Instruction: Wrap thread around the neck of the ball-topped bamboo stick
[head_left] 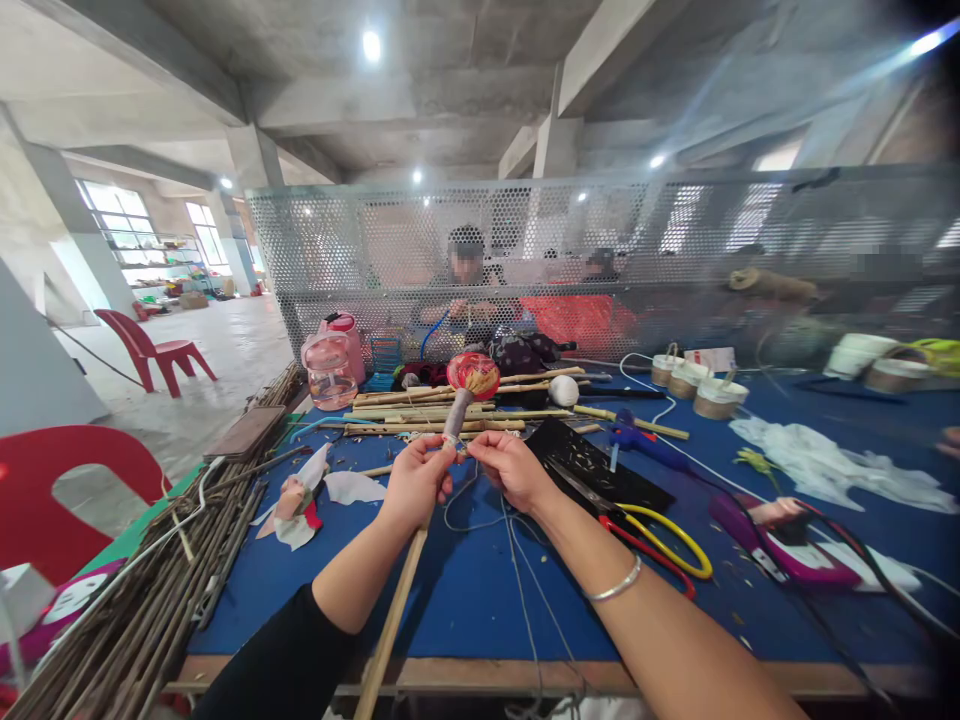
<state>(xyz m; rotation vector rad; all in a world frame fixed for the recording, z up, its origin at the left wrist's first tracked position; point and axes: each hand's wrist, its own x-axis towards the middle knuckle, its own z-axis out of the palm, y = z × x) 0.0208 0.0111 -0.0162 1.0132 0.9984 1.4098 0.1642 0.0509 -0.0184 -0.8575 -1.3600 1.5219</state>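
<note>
My left hand (pixel 416 483) is closed around a long bamboo stick (pixel 394 620) that rises to a round red drum-like head (pixel 473 375). The stick's upper part is wrapped in grey cord (pixel 454 420). My right hand (pixel 508 466) pinches the thin cord right beside the left hand, at the wrapped part. Loose cord (pixel 517 560) trails from my hands down over the blue table (pixel 465 600) toward the near edge. A silver bangle (pixel 616 586) circles my right wrist.
Bamboo sticks (pixel 420 408) lie across the table behind my hands. Red and yellow-handled scissors (pixel 664 550), a black tray (pixel 592 465), a blue tool (pixel 634 437) and cord spools (pixel 716 397) sit right. A bundle of thin sticks (pixel 150 610) lies left. A person sits behind the mesh screen (pixel 600 260).
</note>
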